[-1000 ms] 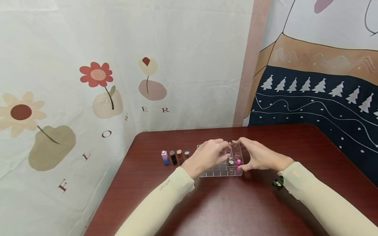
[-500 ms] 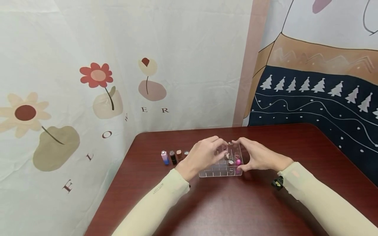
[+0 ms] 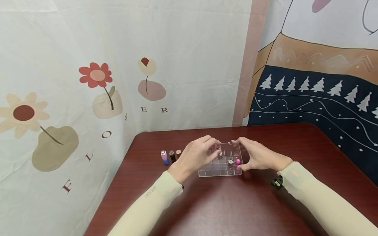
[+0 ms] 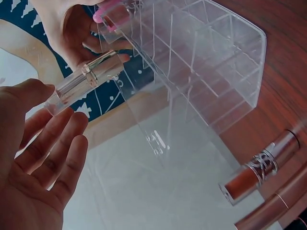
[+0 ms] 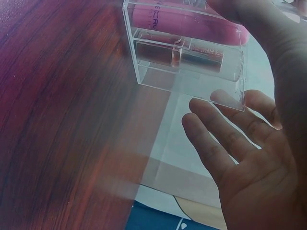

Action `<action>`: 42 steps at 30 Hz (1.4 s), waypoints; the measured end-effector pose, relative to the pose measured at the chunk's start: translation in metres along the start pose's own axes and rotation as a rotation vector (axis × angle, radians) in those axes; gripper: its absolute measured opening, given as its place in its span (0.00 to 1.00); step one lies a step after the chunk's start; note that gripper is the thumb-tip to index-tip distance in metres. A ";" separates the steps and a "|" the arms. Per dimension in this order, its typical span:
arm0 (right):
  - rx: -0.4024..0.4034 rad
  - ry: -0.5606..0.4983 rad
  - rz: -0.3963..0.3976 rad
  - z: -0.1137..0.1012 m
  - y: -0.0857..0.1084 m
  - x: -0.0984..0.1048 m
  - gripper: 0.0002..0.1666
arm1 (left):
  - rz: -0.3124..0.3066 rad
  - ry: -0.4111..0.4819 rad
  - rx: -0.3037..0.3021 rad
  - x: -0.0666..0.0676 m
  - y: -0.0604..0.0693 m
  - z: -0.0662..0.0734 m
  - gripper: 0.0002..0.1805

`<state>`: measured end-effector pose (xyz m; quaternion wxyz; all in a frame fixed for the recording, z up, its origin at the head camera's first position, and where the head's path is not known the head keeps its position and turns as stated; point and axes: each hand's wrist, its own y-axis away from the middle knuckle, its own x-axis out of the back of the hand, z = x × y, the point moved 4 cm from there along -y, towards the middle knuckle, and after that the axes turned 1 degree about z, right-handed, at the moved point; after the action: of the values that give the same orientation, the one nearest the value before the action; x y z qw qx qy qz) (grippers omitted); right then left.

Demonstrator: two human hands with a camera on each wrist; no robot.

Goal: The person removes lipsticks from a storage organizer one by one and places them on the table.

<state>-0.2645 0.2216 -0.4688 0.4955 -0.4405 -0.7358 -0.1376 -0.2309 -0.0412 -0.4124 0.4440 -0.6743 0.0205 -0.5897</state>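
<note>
In the head view my left hand (image 3: 196,155) is over the left half of a clear compartment organizer (image 3: 206,173). Between thumb and fingers it pinches a lipstick tube (image 4: 91,76), clear at the held end with a shiny metallic middle. The tube is tilted in the left wrist view, beside the open compartments. My right hand (image 3: 260,155) grips the organizer's right end, thumb at the front and fingers towards the back. A pink tube (image 5: 187,24) and a dark brown tube (image 5: 201,60) stand in neighbouring compartments at that end.
Left of the organizer, a pink-and-blue tube (image 3: 165,158) and a black tube (image 3: 172,156) stand on the dark red table (image 3: 212,206). Nearby are a rose-gold tube (image 4: 273,206) and a clear tube with a silver bow (image 4: 259,167). Printed cloth (image 3: 189,65) hangs behind.
My left hand has moved left across the organizer with the lipstick tube, uncovering more compartments and hiding more of the standing tubes. The right hand has stayed at the organizer's right end.
</note>
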 end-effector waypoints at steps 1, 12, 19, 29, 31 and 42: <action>0.002 0.002 0.001 0.000 0.000 0.000 0.54 | 0.002 -0.007 0.002 0.001 0.001 -0.001 0.11; -0.006 0.000 -0.007 0.002 0.000 -0.002 0.54 | 0.082 -0.049 -0.003 0.019 0.014 -0.005 0.12; -0.011 0.004 -0.008 0.002 0.000 -0.003 0.54 | 0.098 -0.048 0.028 0.028 0.021 -0.009 0.11; -0.014 0.015 -0.004 0.003 0.001 -0.003 0.53 | 0.101 -0.048 0.051 0.039 0.033 -0.017 0.12; -0.016 0.014 -0.004 0.004 0.001 -0.004 0.53 | 0.108 -0.052 0.050 0.042 0.035 -0.018 0.12; -0.004 0.014 0.008 0.005 0.002 -0.004 0.54 | 0.120 -0.069 0.082 0.055 0.054 -0.026 0.12</action>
<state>-0.2655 0.2237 -0.4747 0.5003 -0.4435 -0.7302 -0.1405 -0.2082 -0.1193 -0.4057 0.5061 -0.6729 0.0214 -0.5391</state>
